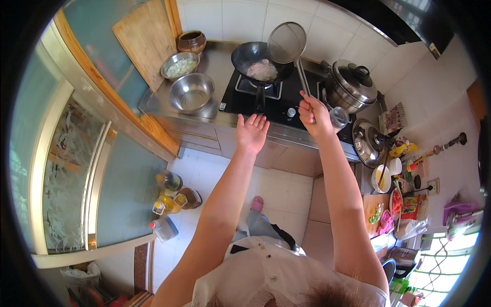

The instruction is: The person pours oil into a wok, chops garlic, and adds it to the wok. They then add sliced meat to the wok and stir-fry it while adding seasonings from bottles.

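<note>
A fine-mesh strainer (287,41) with a long metal handle is in the grip of my right hand (317,115). Its mesh bowl tilts above the right side of a black wok (241,57). Pale food (262,71), perhaps meat, lies in the wok, with a little steam or smoke over it. My left hand (253,133) holds nothing, palm up with fingers apart, just below the tip of the wok handle (260,99); whether it touches the handle, I cannot tell. Under the wok is a black gas hob (230,96).
A lidded steel pot (353,86) stands right of the wok, with a glass jar (339,118) near my right wrist. Steel bowls (191,93) are on the left counter. A wooden board (370,203) carries chopped food. Several bottles (188,198) stand on the floor.
</note>
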A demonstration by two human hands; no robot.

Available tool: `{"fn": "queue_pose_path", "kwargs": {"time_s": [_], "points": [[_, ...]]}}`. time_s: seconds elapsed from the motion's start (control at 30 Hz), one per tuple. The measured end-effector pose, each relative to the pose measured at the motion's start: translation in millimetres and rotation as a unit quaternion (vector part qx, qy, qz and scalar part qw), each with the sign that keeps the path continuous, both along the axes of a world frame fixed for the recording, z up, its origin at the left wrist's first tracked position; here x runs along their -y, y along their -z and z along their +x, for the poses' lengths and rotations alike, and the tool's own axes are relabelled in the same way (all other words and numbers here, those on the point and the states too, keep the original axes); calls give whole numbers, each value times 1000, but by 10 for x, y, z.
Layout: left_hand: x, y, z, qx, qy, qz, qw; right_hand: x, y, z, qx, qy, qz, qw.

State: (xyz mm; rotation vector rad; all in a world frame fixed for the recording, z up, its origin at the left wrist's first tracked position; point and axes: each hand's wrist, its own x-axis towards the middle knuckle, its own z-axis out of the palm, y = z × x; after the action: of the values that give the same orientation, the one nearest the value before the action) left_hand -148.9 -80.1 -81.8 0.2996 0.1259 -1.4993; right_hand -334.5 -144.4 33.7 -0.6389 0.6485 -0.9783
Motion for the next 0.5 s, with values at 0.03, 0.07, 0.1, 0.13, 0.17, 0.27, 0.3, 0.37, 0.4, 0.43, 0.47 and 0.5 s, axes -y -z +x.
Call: {"fn": "queue_pose_path", "kwargs": {"time_s": [0.03, 0.07, 0.1, 0.13, 0.17, 0.27, 0.3, 0.37, 0.4, 0.43, 0.47, 0.5], "points": [[-18, 18, -31, -4, 5, -3, 1000, -151, -4, -54, -10, 0, -20, 1000], [-20, 13, -75, -8, 13, -11, 1000, -258, 19, -167, -5, -2, -14, 1000], [-51, 11, -104, -10, 17, -18, 1000, -363, 62, -302, 1, -8, -7, 1000], [-172, 25, -146, 4, 37, 0, 999, -482, 117, -453, 67, -27, 35, 997], [-336, 68, -129, -10, 70, 1, 997, -569, 171, -522, 137, -50, 75, 986], [-967, 221, 44, 43, 110, 19, 993, -983, 139, -383, 194, -126, 148, 961], [-1181, 222, 81, 60, 120, 44, 990, -1085, 162, -338, 208, -155, 167, 951], [-1561, 183, 167, 94, 146, 94, 980, -1173, 239, -112, 165, -206, 187, 946], [-1793, 230, 213, 89, 132, 113, 981, -1214, 246, 105, 120, -231, 198, 945], [-1977, 299, 259, 84, 122, 127, 981, -1226, 241, 313, 74, -251, 202, 944], [-2055, 340, 289, 81, 118, 138, 980, -1133, 352, 523, 67, -262, 188, 944], [-2069, 353, 312, 92, 101, 143, 980, -1003, 545, 748, 62, -267, 174, 946]]}}
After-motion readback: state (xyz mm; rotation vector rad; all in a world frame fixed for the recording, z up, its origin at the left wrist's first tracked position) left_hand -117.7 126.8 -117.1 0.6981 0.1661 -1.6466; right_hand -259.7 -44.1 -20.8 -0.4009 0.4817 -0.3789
